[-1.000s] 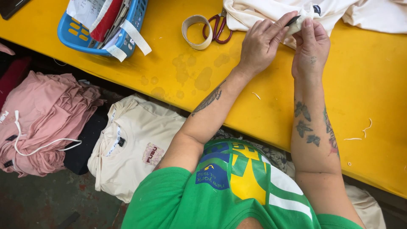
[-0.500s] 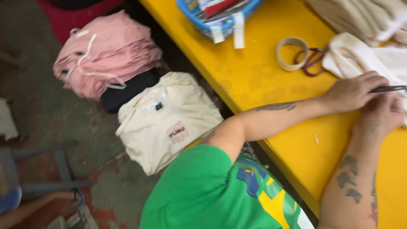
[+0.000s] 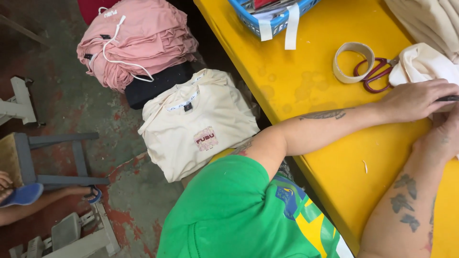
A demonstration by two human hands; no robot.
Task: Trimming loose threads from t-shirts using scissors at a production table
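My left hand (image 3: 415,99) lies on a cream garment (image 3: 423,64) at the right edge of the yellow table (image 3: 306,91). A thin dark tool (image 3: 448,98) pokes out at its fingertips. Just below it, my right hand (image 3: 441,139) rests on the same garment, and the frame edge cuts off its fingers. Red-handled scissors (image 3: 372,76) and a roll of tape (image 3: 353,62) lie just left of the garment, a short way from my left hand.
A blue basket (image 3: 248,10) with paper strips stands at the table's far end. On the floor beside the table are a folded cream shirt stack (image 3: 201,124), a pink hoodie pile (image 3: 136,40) and a grey stool (image 3: 48,157). Another person's foot (image 3: 28,196) shows at lower left.
The view has swung left and down toward the floor piles. My hands have come down from holding the cream cloth up to lying on it on the table.
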